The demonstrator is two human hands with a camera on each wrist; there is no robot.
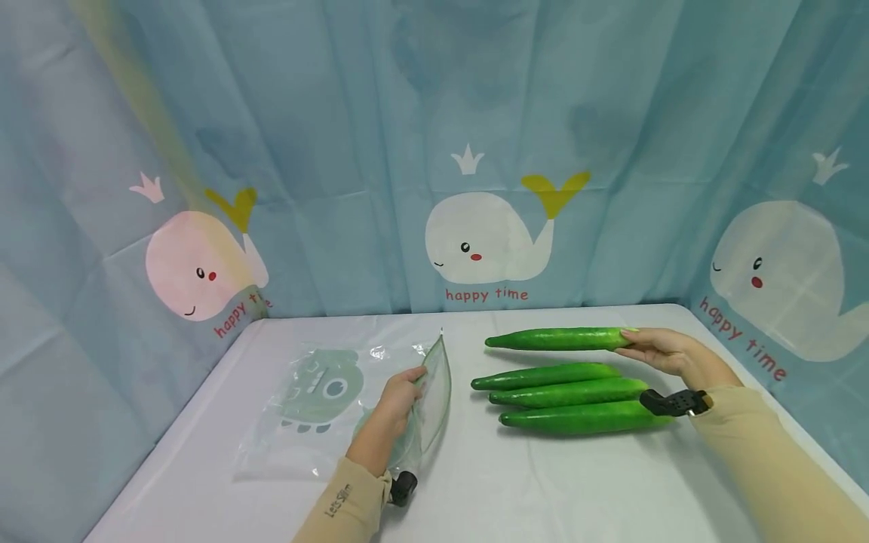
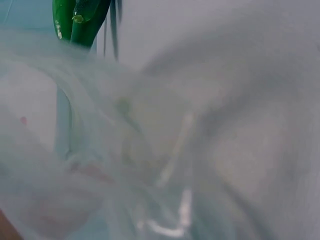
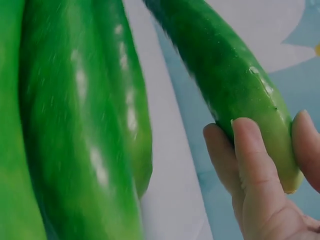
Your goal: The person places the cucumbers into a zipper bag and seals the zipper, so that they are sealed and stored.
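My right hand point(image 1: 661, 351) pinches a cucumber point(image 1: 557, 338) by its right end, thumb on one side and fingers on the other. In the right wrist view the paler end of that cucumber point(image 3: 250, 95) sits between the fingertips. Several more cucumbers point(image 1: 577, 418) lie side by side on the table, nearer than the held one. My left hand point(image 1: 397, 400) grips the opening edge of a clear plastic bag point(image 1: 322, 392) printed with a green one-eyed monster, and the bag's mouth stands raised and parted. The bag's film covers most of the left wrist view, hiding the left fingers there.
A white-covered table point(image 1: 536, 490) carries everything. Light blue curtains point(image 1: 326, 151) with whale prints rise along its back and both sides. Black wrist cameras sit on both wrists, the right one point(image 1: 672, 403) just over the nearest cucumber's end.
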